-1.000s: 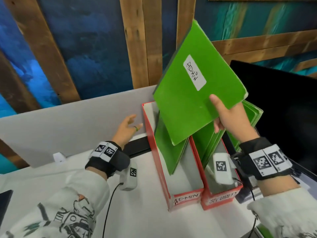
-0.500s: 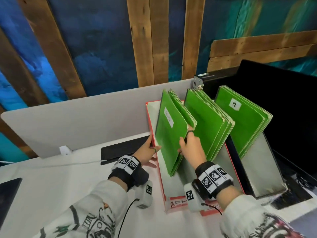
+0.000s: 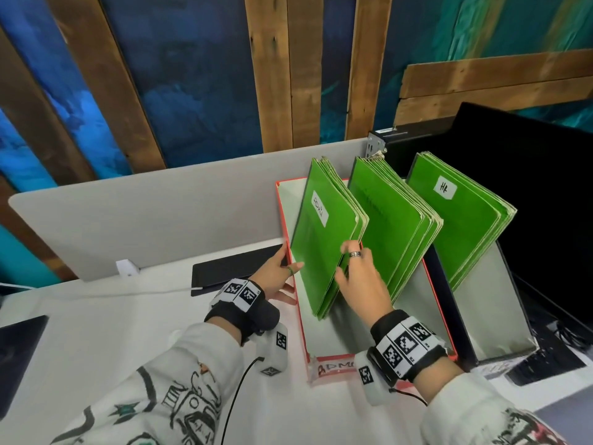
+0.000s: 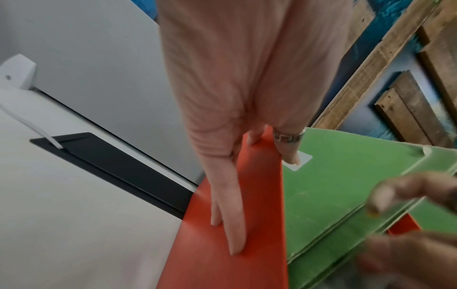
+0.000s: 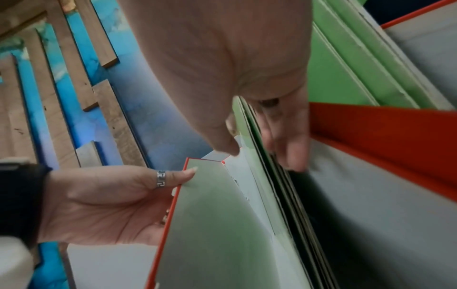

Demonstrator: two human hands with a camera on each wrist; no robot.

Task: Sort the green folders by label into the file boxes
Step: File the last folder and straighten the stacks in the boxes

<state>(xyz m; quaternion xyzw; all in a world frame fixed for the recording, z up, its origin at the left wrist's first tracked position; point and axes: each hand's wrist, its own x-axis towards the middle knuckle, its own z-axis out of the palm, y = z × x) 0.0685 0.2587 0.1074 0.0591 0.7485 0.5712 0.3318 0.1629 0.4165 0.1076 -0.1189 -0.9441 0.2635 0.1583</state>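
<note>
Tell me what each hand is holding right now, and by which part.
Left hand holds nothing; its straight fingers rest on the red ADMIN box wall. Right hand touches the ADMIN folders at their right edge.

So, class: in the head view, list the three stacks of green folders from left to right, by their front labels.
Green folder stack labelled ADMIN → middle green folder stack, no label visible → green folder stack labelled HR.

Open desk (image 3: 96, 348) left of the red ADMIN box (image 3: 296, 319), with bare box floor on its near side. Blocked at the far side by leaning green folders (image 3: 324, 239), the grey divider panel (image 3: 160, 220) behind, a black pad (image 3: 237, 268) far-left.
</note>
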